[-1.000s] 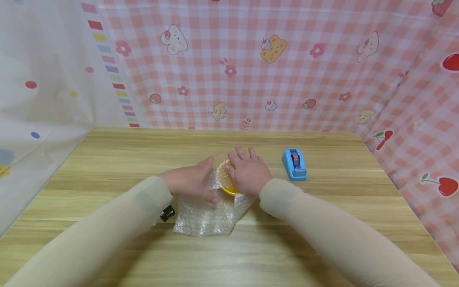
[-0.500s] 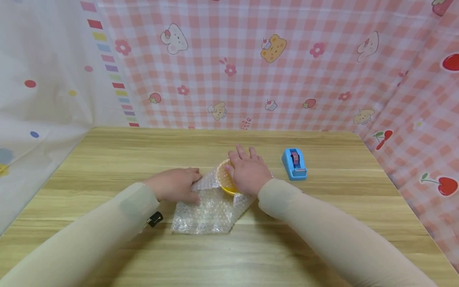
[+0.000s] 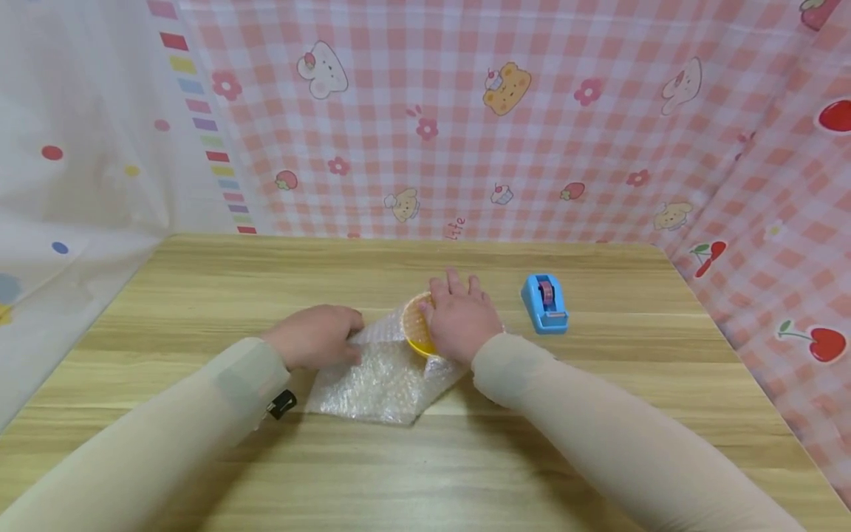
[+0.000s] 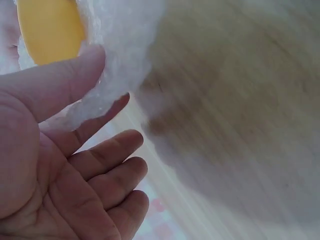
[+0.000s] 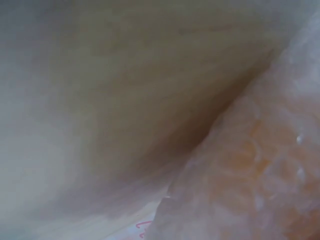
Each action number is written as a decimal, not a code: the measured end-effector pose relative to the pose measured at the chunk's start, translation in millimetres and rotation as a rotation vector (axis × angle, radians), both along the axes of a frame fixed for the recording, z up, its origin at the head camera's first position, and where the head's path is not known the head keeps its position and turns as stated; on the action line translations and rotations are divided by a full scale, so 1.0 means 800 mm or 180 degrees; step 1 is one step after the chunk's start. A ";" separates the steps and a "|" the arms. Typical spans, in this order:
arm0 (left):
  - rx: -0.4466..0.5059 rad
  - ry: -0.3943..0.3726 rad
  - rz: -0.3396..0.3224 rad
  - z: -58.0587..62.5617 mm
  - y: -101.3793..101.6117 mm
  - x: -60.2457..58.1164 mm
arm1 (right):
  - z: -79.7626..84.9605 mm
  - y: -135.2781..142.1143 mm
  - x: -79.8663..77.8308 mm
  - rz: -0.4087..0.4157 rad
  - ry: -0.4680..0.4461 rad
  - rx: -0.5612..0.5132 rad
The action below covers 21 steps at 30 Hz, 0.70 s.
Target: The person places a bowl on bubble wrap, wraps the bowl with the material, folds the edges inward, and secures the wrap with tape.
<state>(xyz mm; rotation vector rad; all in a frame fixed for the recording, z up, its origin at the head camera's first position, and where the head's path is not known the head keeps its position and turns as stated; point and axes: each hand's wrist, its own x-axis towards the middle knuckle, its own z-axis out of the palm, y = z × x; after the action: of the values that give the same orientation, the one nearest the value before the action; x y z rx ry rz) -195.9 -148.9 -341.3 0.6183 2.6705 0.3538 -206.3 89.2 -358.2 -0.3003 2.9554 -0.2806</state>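
Now the clear bubble-wrap sheet's (image 3: 372, 384) near edge has swung slightly leftward, your left hand (image 3: 314, 337) pinching the sheet, while your right hand (image 3: 462, 319), fingers spread, rests on the partly covered round yellow object (image 3: 420, 346), apparently steadying it against the pull.

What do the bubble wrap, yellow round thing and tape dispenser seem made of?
Bubble wrap: clear, glossy plastic film, by its bubbles and glints. Yellow round thing: smooth, perhaps plastic or ceramic; even colour leaves it open. Tape dispenser: probably smooth, moulded plastic, uniformly blue.
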 end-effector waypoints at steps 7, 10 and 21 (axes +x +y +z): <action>-0.0002 0.0001 0.0045 0.003 -0.003 -0.002 | 0.002 -0.002 0.002 -0.0094 -0.0004 -0.0036; -0.0019 0.0053 0.0040 0.001 -0.004 -0.005 | 0.002 -0.003 0.002 -0.0166 -0.0020 -0.0082; 0.0121 -0.0024 0.0107 -0.001 -0.011 -0.010 | 0.000 -0.006 0.001 -0.0271 -0.0034 -0.0119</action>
<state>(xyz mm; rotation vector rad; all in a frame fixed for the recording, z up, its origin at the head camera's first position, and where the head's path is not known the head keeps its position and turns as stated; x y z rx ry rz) -204.2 -157.4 -342.2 0.5828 2.6754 0.4163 -205.3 84.3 -358.1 -0.1771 2.9595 -0.3474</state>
